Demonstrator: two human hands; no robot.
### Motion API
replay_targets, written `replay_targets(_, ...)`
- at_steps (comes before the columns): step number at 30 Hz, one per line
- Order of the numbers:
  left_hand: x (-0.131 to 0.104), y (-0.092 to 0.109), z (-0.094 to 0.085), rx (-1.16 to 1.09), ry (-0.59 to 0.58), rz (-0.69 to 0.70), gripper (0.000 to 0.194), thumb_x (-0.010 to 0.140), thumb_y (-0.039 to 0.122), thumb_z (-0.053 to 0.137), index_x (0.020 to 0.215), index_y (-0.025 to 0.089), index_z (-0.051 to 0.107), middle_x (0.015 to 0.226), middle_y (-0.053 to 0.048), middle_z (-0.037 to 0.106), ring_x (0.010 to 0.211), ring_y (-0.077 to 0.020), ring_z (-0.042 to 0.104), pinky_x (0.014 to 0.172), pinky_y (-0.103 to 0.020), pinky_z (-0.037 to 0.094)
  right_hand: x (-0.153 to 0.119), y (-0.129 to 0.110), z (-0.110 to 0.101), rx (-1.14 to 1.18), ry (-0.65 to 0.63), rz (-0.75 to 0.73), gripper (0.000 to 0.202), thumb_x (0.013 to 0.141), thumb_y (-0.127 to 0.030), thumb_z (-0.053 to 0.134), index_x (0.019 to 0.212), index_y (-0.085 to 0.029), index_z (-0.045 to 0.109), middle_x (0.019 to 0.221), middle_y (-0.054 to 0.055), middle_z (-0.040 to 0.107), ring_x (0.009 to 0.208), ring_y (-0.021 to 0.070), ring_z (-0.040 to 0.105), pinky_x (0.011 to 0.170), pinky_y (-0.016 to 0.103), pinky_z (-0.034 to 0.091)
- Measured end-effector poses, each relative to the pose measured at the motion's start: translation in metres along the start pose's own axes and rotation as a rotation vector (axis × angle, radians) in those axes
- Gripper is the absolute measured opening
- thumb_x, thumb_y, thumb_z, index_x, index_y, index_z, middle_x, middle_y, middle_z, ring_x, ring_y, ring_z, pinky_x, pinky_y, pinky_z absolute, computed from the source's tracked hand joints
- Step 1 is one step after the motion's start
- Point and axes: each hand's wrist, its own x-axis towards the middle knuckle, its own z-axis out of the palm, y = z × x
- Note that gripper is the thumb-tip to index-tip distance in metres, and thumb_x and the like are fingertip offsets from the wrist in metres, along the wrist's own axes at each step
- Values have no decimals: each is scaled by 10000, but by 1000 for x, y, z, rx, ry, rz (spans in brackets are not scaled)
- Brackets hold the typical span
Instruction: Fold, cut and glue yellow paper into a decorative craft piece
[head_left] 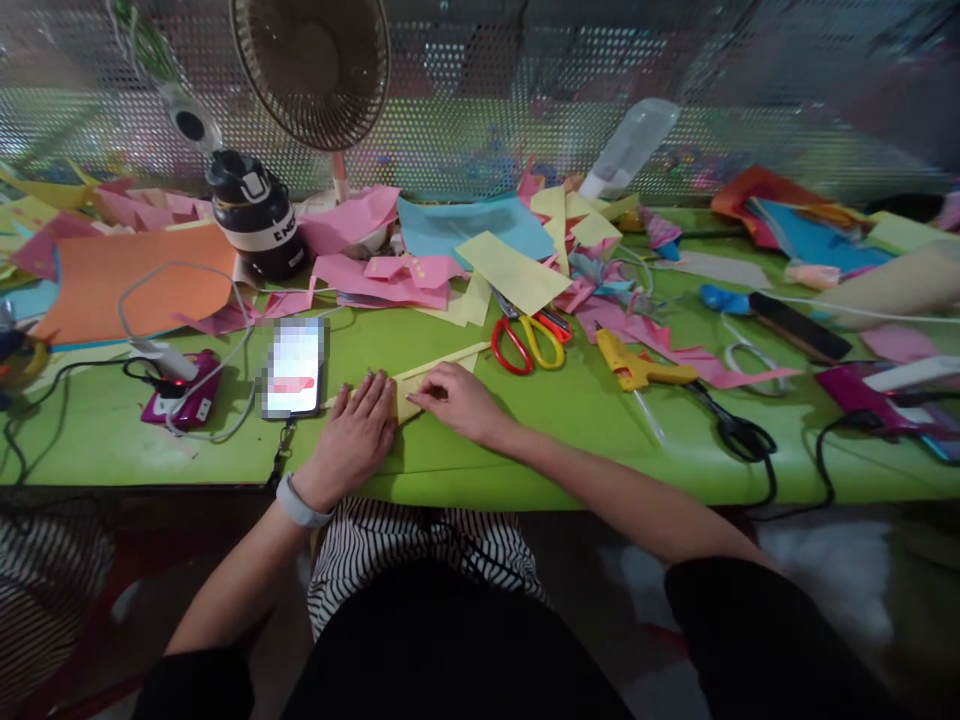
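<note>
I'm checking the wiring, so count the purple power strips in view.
2: the left power strip lies left of the phone; the right power strip lies right of the yellow glue gun. Others could be hidden.

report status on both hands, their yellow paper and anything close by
Left hand palm-down on yellow paper. Right hand, fingers curled, at same paper. Phone close by left hand, scissors beyond the right.

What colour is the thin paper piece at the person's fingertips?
The thin paper piece is pale yellow, best seen in the head view.
</note>
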Motion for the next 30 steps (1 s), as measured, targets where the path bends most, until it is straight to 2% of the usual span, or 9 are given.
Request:
replay_targets(3, -1, 0, 1, 2, 12, 8, 559, 1059, 293, 267, 1560, 58, 343, 1652, -158, 278, 1538, -294, 258, 1251, -533, 224, -2, 0, 1, 57, -1, -20, 163, 894, -331, 730, 785, -211, 724, 879, 45, 643, 906, 210, 585, 834, 383, 473)
replay_targets(7, -1, -1, 3, 5, 17, 2, 558, 1060, 293, 269, 1569, 70, 327, 1656, -151, 272, 1541, -287, 252, 1255, -531, 216, -5, 7, -11, 141, -138, -113, 58, 866, -290, 764, 896, -241, 757, 984, 47, 669, 998, 216, 588, 916, 405, 472)
replay_targets(9, -1, -1, 3, 8, 10, -1, 561, 1061, 296, 271, 1571, 66, 322, 1656, -153, 271, 1541, -287, 249, 1256, -531, 213, -4, 11, -20, 146, -215, -144, 99, 867, -253, 760, 967, -258, 756, 1001, 42, 676, 1005, 214, 586, 928, 408, 471)
replay_targets(12, -1, -1, 3, 12, 6, -2, 562, 1063, 300, 271, 1571, 65, 319, 1657, -155, 268, 1543, -287, 244, 1256, -531, 214, -2, 13, -26, 117, -269, -187, 80, 879, -232, 747, 951, -265, 760, 999, 34, 685, 1016, 215, 577, 944, 417, 450)
replay_targets(14, -1, -1, 2, 13, 6, 5, 561, 1062, 294, 270, 1572, 65, 314, 1659, -156, 264, 1545, -285, 240, 1256, -531, 216, -1, 13, -24, 104, -249, -172, 27, 879, -268, 754, 865, -246, 754, 981, 33, 686, 1007, 215, 572, 932, 413, 444)
replay_targets(19, -2, -3, 2, 3, 35, 31, 561, 1062, 284, 239, 1572, 63, 313, 1651, -181, 274, 1542, -296, 246, 1247, -554, 229, -2, 6, -8, 28, -60, -10, 255, 908, -384, 711, 720, -212, 689, 900, 51, 675, 965, 227, 576, 896, 419, 448)
replay_targets(22, -2, -5, 5, -9, 56, 47, 559, 1061, 282, 241, 1570, 64, 312, 1643, -199, 287, 1538, -312, 253, 1236, -572, 243, -3, 1, 0, -20, 16, 43, 318, 920, -420, 681, 681, -212, 661, 914, 64, 670, 979, 240, 579, 908, 449, 448)
replay_targets(27, -2, -8, 7, -26, 107, 75, 572, 1049, 260, 281, 1603, 120, 237, 1644, -184, 305, 1537, -309, 260, 1226, -573, 263, -3, -2, 6, -105, 65, 65, 274, 929, -362, 665, 700, -213, 645, 923, 70, 638, 959, 237, 567, 883, 457, 458)
replay_targets(30, -3, -7, 6, -14, 92, 69, 591, 1041, 262, 299, 1611, 131, 215, 1650, -191, 287, 1539, -320, 250, 1229, -579, 246, -1, -5, 7, -161, 63, 85, 241, 913, -307, 681, 701, -207, 623, 915, 73, 620, 943, 236, 558, 864, 443, 465)
